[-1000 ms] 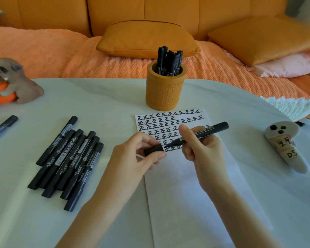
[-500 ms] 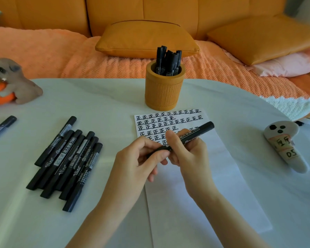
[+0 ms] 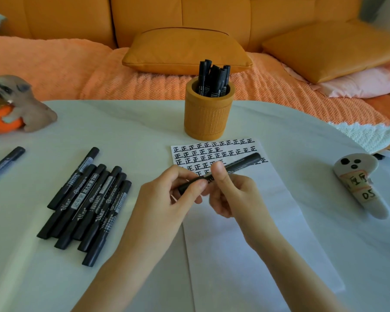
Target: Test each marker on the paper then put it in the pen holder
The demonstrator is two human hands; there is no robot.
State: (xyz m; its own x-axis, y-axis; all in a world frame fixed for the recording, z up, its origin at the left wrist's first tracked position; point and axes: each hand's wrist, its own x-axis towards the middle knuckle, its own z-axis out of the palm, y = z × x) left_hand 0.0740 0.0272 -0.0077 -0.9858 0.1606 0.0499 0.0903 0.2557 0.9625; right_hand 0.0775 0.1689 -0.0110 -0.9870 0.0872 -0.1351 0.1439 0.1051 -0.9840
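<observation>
- The marker (image 3: 239, 164) hangs just above the far end of the paper (image 3: 245, 233), slanting from near left to far right, a little nearer than the holder (image 3: 208, 118).
- The left grip (image 3: 167, 199) pinches the marker's near-left end between thumb and fingertips. The right grip (image 3: 236, 194) is curled round the middle of the barrel, thumb pointing up.
- No bare tip shows. The cap looks on or nearly on, though the fingers hide the join, so I cannot tell whether it is seated.
- To do this step well, keep both ends in one line and press the cap straight along the barrel until it seats. Twisting or bending would risk a loose cap.
- Then one grip should let go before the lift. The holder already has several markers (image 3: 213, 79) standing in it, so aim for a gap and lower the marker end-first.
- The marker is slim, black and matt, with pale print on its barrel and a blunt far end. It matches the row (image 3: 88, 206) lying on the worktop (image 3: 122, 122) to the left.
- The paper carries rows of black test marks at its far end; the near part is blank.
</observation>
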